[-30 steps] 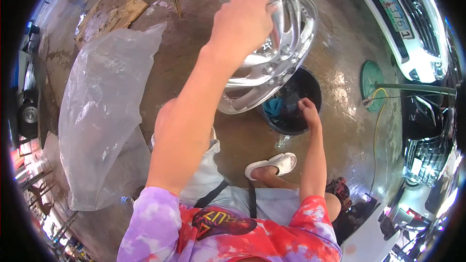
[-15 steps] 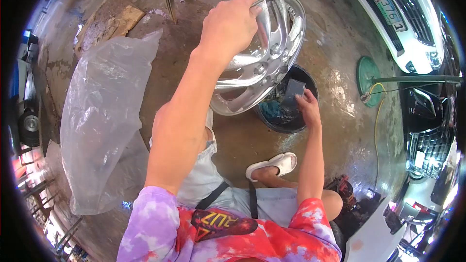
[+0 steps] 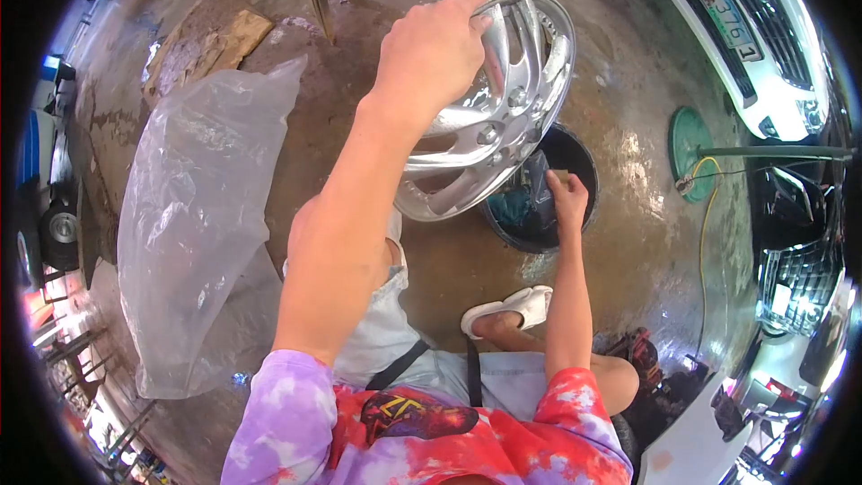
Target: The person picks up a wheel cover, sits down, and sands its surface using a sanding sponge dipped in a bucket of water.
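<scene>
Wheel (image 3: 503, 117), upper centre, not yet set down: your left fingers (image 3: 469, 4) grip it, your right fingers (image 3: 575, 189) pinch a dark sheet (image 3: 540, 183).

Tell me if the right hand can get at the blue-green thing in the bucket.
Probably yes: the right hand is over the bucket, near the blue-green thing. However, it holds a dark sheet partly between, and the wheel overhangs one side.
</scene>
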Tool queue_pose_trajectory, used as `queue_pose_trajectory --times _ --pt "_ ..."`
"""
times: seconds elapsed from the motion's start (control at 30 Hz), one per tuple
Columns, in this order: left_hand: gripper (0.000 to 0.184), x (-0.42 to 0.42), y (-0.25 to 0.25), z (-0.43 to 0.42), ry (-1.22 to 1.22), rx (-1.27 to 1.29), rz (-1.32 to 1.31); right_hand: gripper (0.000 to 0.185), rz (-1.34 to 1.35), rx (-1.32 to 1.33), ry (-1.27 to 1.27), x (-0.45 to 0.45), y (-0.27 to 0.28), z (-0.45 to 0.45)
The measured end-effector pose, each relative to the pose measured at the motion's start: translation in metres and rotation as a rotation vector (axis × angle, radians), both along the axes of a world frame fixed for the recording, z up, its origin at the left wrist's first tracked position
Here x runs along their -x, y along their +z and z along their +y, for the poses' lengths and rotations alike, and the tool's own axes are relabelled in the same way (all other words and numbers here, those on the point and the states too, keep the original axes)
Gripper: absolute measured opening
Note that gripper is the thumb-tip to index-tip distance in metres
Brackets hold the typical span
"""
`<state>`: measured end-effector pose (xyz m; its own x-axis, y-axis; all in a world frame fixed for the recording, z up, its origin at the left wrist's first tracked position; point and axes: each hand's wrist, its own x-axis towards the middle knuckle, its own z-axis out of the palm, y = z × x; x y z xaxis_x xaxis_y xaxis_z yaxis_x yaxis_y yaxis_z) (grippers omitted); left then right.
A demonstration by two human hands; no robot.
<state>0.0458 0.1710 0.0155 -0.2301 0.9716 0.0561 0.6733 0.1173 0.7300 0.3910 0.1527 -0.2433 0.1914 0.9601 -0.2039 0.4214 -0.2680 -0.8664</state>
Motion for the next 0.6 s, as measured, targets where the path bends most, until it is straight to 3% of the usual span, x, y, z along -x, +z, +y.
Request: queue_pose_trajectory --times 0.13,0.27,0.37,0.47,0.5,0.6 --pt "0.040 -0.002 0.001 0.000 -0.004 0.014 0.001 0.028 -0.364 -0.136 0.031 0.005 0.008 -0.006" --pt "0.040 -0.004 0.001 0.000 0.012 0.021 -0.003 0.024 -0.110 -0.153 0.180 -0.005 -0.003 -0.005" --pt "0.040 -0.003 -0.003 0.003 0.014 0.002 0.008 0.030 0.368 0.144 0.284 -0.014 0.002 -0.006" --pt "0.040 -0.003 -0.001 0.004 0.009 -0.008 0.034 0.040 0.266 0.331 0.187 -0.042 -0.026 0.012" --pt "0.040 -0.005 0.000 0.004 0.008 -0.011 0.039 0.041 -0.075 0.190 0.218 -0.058 -0.056 0.019" --pt "0.040 -0.005 -0.005 0.006 0.015 -0.033 0.019 0.052 -0.686 0.311 0.349 -0.037 -0.062 0.006"
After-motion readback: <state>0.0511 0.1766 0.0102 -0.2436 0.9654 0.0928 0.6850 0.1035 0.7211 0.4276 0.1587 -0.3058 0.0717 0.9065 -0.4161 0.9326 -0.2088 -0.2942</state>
